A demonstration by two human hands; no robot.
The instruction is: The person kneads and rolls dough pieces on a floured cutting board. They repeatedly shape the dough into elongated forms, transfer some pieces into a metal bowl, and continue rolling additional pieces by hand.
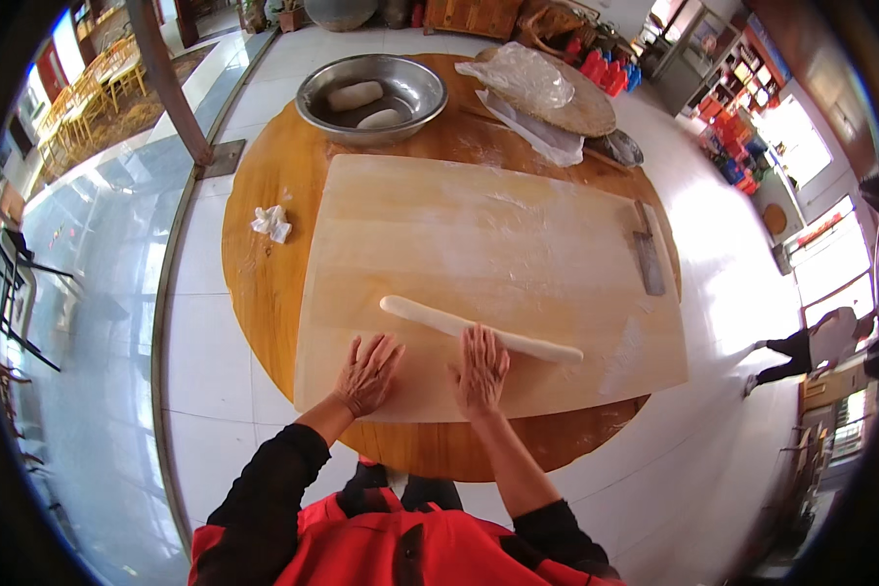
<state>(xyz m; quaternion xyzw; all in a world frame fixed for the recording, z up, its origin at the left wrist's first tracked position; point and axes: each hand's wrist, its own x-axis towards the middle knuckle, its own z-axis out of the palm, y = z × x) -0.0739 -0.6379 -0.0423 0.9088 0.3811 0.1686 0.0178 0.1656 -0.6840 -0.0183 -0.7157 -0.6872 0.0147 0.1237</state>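
A long rope of dough lies slantwise on a large wooden board. The fingers of my right hand rest flat on the middle of the rope, and the palm is towards the board. To the left, my left hand lies palm down on the board near its front edge, fingers spread, below the rope's left end and apart from it. Neither hand grasps anything. Patches of white flour mark the board.
Beneath the board is a round wooden table. At its back stand a steel basin with two dough pieces and a round woven tray with plastic film. A dough cutter lies right, crumpled tissue left. A person is far right.
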